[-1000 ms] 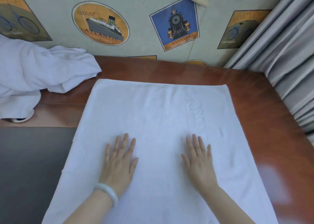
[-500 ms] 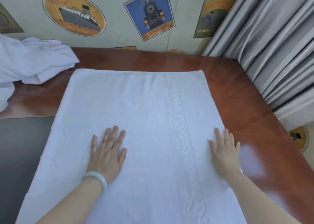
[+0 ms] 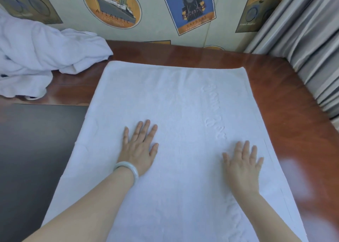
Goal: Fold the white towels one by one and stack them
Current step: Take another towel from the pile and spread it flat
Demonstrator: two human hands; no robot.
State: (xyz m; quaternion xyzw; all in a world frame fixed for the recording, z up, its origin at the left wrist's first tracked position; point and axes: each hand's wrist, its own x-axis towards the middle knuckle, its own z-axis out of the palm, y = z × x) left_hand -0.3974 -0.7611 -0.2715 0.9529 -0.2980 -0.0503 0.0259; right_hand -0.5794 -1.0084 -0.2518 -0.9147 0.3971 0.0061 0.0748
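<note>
A white towel (image 3: 170,102) lies spread flat on the wooden table (image 3: 286,102), with raised lettering running down its right half. My left hand (image 3: 139,146), with a pale bangle on the wrist, lies flat on the towel left of its middle, fingers straight. My right hand (image 3: 243,161) lies flat on the towel near its right edge, fingers spread. A heap of crumpled white towels (image 3: 36,52) sits at the back left of the table.
A dark panel (image 3: 34,150) covers the table's left front. The wall behind carries ship and train pictures. Grey curtains (image 3: 311,45) hang along the table's right side, close to its rounded corner.
My right hand slid from the towel's middle out toward its right edge and now sits just inside it. My left hand has stayed flat. The camera view has shifted.
</note>
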